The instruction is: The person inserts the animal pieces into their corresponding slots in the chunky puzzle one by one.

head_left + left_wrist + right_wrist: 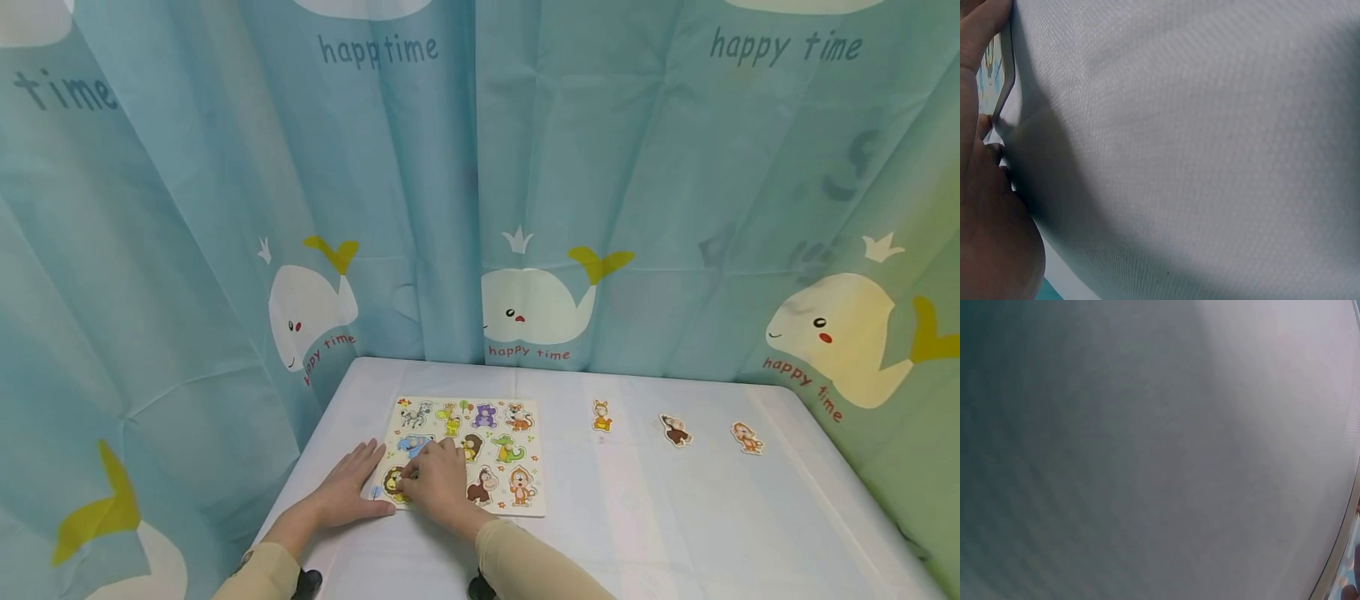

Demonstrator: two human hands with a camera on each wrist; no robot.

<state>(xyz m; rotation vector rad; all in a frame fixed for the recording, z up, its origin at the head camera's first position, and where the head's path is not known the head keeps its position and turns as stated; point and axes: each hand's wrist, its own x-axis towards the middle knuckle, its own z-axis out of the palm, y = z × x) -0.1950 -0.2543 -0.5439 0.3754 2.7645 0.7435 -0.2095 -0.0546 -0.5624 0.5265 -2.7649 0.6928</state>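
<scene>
A wooden animal puzzle board (465, 510) lies at the left of the white table, with rows of cartoon animals on it. My left hand (341, 487) rests at its left edge, fingers spread and fairly straight; the left wrist view catches part of that hand (991, 231) beside the board's edge. Over the lower left of the board, my right hand (438, 483) has its fingers curled, thumb and fingertips pinching at the lion puzzle piece (392, 482). That hand covers the spot right of the lion and part of the blue elephant (411, 444).
Right of the board lie three loose pieces: a kangaroo (602, 416), a dark brown ape (676, 430) and an orange monkey (747, 437). A blue whale-print curtain (420, 208) hangs behind and beside the white table (675, 517). The right wrist view shows mostly tablecloth.
</scene>
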